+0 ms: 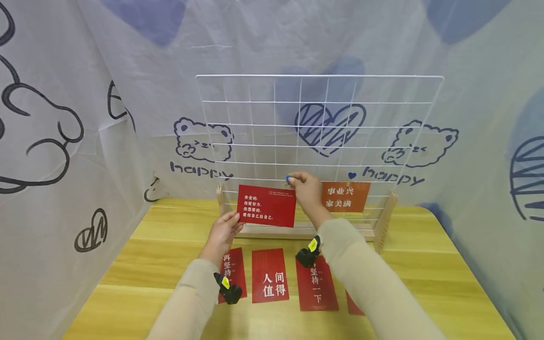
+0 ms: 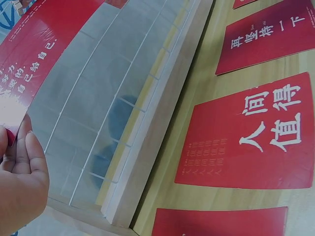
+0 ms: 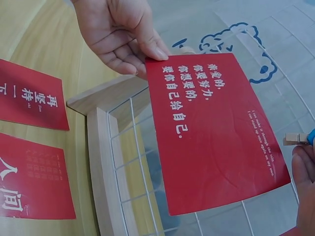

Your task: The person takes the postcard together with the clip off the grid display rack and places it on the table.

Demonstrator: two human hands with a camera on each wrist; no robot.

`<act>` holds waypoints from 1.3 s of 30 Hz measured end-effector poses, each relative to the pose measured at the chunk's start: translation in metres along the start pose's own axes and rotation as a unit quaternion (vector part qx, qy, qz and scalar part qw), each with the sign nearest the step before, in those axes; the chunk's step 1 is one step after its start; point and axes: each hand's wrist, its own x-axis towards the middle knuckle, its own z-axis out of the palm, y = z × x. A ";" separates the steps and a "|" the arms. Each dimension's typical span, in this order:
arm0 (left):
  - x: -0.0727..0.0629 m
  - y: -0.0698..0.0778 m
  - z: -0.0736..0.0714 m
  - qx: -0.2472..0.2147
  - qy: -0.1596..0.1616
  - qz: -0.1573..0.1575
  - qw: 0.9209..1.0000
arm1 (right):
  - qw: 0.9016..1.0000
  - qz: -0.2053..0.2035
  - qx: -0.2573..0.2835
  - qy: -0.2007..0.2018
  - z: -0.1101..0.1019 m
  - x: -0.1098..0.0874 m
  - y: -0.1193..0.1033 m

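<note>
My left hand (image 1: pixel 223 232) pinches the lower left corner of a red card (image 1: pixel 267 206) with white lettering. The card stands upright in front of a white wire grid (image 1: pixel 287 101). My right hand (image 1: pixel 307 191) is at the card's upper right, pinching a small wooden clothespin (image 3: pixel 295 139) with a blue ornament. In the right wrist view the pin's tip lies right at the card's edge. Right of this hand, an orange-red card (image 1: pixel 346 197) hangs on the grid under a clip with a dark blue heart (image 1: pixel 352 175).
The grid stands in a wooden base (image 1: pixel 306 232) on a yellow wood-grain table (image 1: pixel 157 250). Several red cards lie in a row before it, among them a card with four large characters (image 1: pixel 270 275). A printed curtain (image 1: pixel 140 61) surrounds the table.
</note>
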 end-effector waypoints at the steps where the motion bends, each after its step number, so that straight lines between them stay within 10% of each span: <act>1: -0.009 0.007 0.006 0.021 0.024 -0.018 0.999 | 1.000 0.001 0.002 -0.001 -0.001 -0.001 0.000; 39: -0.072 -0.030 -0.007 0.013 0.010 -0.061 0.998 | 0.988 0.084 0.128 -0.012 -0.028 -0.056 0.041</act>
